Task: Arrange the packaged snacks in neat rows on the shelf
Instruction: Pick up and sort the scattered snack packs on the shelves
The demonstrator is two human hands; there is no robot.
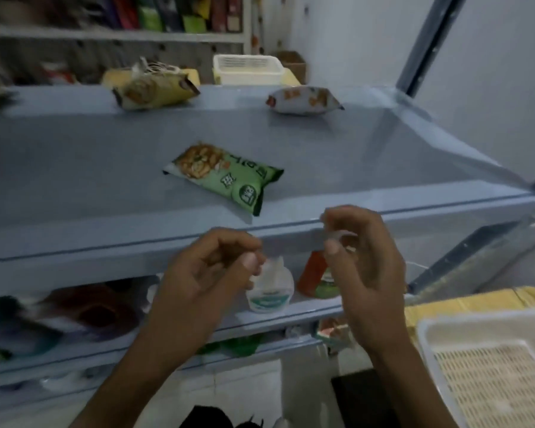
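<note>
Three snack packets lie apart on the blue shelf (74,168). A green packet (223,177) lies slanted near the front middle. A yellow packet (155,91) and a white packet (303,100) rest along the back edge. My left hand (204,282) and my right hand (362,267) hover side by side just in front of the shelf's front lip, below the green packet. The fingers of both are loosely curled, and I see nothing held in either, though the view is blurred.
A white mesh basket (488,366) stands at the lower right on yellow boards. Another white basket (247,67) sits behind the shelf. The lower shelf holds a white cup (269,298), a red and green packet (315,279) and several blurred items at the left.
</note>
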